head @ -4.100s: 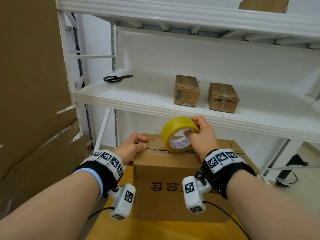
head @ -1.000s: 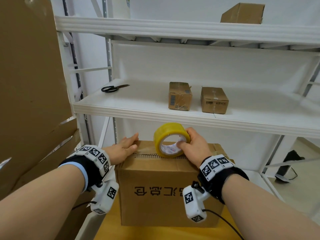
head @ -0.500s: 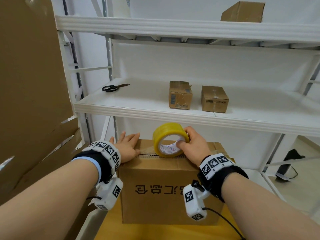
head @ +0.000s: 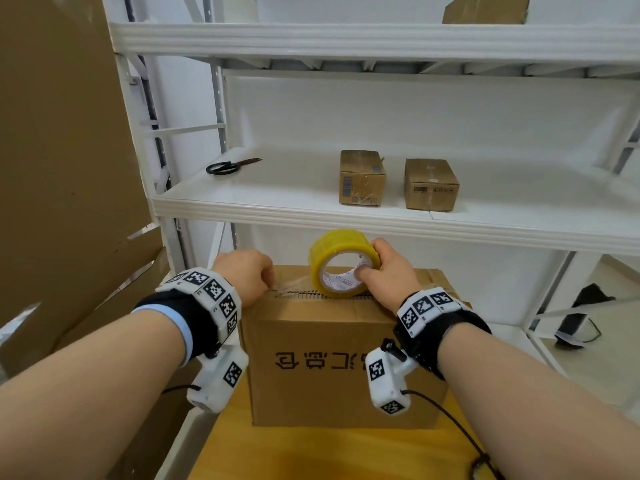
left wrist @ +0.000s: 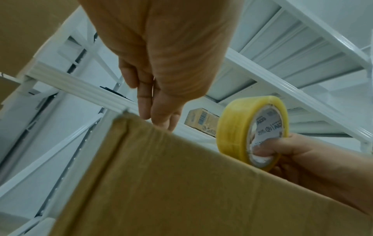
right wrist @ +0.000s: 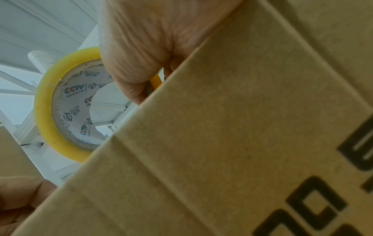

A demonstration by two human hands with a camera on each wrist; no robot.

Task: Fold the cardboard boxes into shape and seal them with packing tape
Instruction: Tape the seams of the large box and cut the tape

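Cardboard box sits lower centre on the yellow tabletop, its top just under the white shelf edge, so little headroom. Right hand grips the glossy yellow tape roll upright on the top seam, thumb in the core. Left hand presses straight fingers on the box's top-left edge, a clear strip stretched between it and the roll.

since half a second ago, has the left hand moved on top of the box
Yes. The left hand was flat on the top near the left corner of the big cardboard box; now it is drawn back to the near top edge, fingers curled down at the seam.
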